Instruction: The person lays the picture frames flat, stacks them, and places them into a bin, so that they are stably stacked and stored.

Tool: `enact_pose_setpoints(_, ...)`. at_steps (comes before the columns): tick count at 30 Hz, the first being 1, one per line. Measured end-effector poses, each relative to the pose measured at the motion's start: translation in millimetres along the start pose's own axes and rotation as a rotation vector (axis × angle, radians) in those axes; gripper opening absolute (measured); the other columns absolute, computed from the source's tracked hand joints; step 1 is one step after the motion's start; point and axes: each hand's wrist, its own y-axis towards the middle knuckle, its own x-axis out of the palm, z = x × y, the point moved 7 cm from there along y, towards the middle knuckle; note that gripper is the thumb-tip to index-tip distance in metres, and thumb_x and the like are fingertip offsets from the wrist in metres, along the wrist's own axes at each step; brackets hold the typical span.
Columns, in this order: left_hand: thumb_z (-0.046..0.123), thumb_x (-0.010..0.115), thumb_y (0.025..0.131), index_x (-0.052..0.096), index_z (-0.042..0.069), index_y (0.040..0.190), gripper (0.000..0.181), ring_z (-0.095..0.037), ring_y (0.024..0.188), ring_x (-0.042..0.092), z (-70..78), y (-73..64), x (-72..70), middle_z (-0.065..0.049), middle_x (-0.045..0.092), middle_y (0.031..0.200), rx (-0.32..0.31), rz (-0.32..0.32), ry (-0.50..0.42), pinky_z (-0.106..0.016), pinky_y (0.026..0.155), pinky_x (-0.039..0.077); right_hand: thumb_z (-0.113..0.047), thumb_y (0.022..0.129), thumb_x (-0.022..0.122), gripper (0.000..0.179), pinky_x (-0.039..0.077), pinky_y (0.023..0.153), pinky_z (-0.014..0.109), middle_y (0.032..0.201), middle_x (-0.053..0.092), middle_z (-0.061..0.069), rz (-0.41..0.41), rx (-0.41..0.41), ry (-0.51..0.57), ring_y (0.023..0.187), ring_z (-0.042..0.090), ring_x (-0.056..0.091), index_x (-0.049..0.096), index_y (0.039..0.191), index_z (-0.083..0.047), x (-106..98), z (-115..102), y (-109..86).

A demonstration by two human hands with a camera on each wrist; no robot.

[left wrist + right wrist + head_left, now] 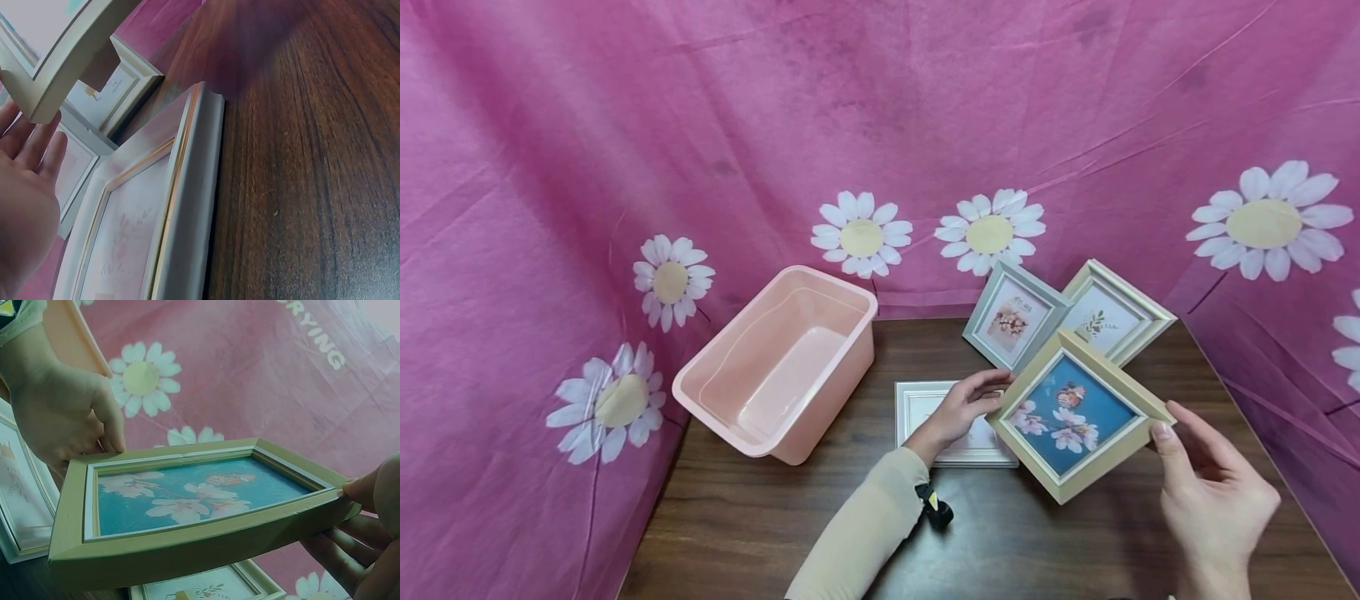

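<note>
Both hands hold a light tan picture frame (1071, 427) with a blue flower print, raised over the table and tilted. At its left corner the left hand (961, 414) pinches the border, thumb above and fingers underneath, as the right wrist view shows. The right hand (1213, 492) grips the opposite corner between thumb and fingers. Below the left hand, a white picture frame (128, 228) lies face up, partly covered by that hand in the head view. Behind the tan frame, a grey frame (1015, 321) and a cream frame (1112, 317) lean at the back, partly hidden.
A pink plastic bin (838, 400) stands on the left of the dark wood table (752, 525), and I see nothing inside it. Pink cloth (880, 100) with daisies hangs around the back and sides. A black strap (934, 507) is on the left sleeve.
</note>
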Motion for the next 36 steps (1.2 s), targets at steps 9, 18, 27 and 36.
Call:
enact_pose_setpoints(9,0.010,0.042,0.101,0.035,-0.003,0.166,0.066,-0.039,0.157,0.043,-10.2,-1.8,-2.1,-0.025,0.041,0.170,-0.073,-0.045,-0.060,-0.024,0.123,0.037,0.009,0.092,0.076,0.027,0.055,0.063,0.006,0.087,0.078,-0.027,-0.027,-0.025,0.036,0.069,-0.012,0.072,0.076,0.119,0.014,5.5,-2.3,-2.4)
enact_pose_setpoints(18,0.014,0.041,0.095,0.033,0.000,0.167,0.074,-0.028,0.158,0.038,-14.4,-6.0,-4.0,-0.019,0.034,0.175,-0.103,-0.059,-0.149,-0.022,0.120,0.035,0.012,0.091,0.076,0.027,0.056,0.064,0.007,0.084,0.080,-0.022,-0.023,-0.001,0.099,0.068,-0.008,0.073,0.075,0.117,0.017,10.7,-1.5,-3.3)
enact_pose_setpoints(27,0.016,0.036,0.095,0.034,-0.006,0.165,0.073,-0.002,0.126,0.054,-17.5,-12.0,-4.7,-0.030,0.039,0.168,-0.136,-0.069,-0.185,-0.020,0.110,0.043,0.022,0.085,0.074,0.030,0.058,0.067,0.008,0.087,0.084,-0.004,-0.011,-0.040,0.379,0.071,0.000,0.077,0.068,0.114,0.028,16.1,3.9,-3.8)
enact_pose_setpoints(36,0.018,0.040,0.098,0.041,-0.012,0.159,0.068,0.001,0.128,0.052,-15.0,-14.7,-11.1,-0.034,0.044,0.163,-0.069,-0.060,-0.072,-0.018,0.114,0.040,0.022,0.085,0.075,0.030,0.057,0.065,0.009,0.084,0.084,-0.002,0.001,-0.008,0.413,0.069,0.002,0.077,0.069,0.113,0.028,16.5,6.0,-3.2)
